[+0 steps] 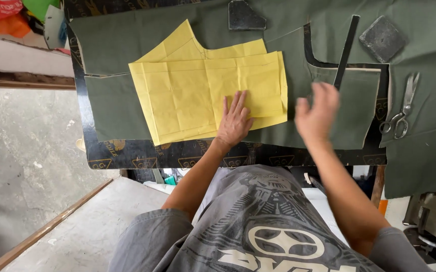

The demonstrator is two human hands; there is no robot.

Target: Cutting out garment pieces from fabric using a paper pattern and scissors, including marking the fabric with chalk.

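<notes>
- Floor (21,146) at far left: bare grey concrete, with a wooden strip running diagonally at lower left.
- Desk (127,153): black edge with gold printed marks, visible along the left and near sides.
- Green fabric (112,108): dark olive cloth spread flat over most of the desk, with cut edges showing at left and in the middle.
- Yellow paper pattern (198,85): creased, lying flat on the green fabric, left of centre. A second yellow sheet sticks out from under it at the top.
- Left hand (234,121): palm down, fingers spread and flat, pressing the lower right corner of the yellow paper pattern. Holds nothing.
- Right hand (318,113): raised just above the fabric, right of the pattern; fingers loosely open, motion-blurred. Nothing gripped that I can see.
- Black ruler (346,50): long dark strip lying at a slant on the fabric, its lower end just beyond the right hand's fingertips. Contact: cannot tell.
- Two dark flat weights: one (244,16) at top centre, one (382,38) at top right, both resting on the fabric.
- Scissors (403,107): metal, lying on the fabric, well right of the right hand, handles toward the person.
</notes>
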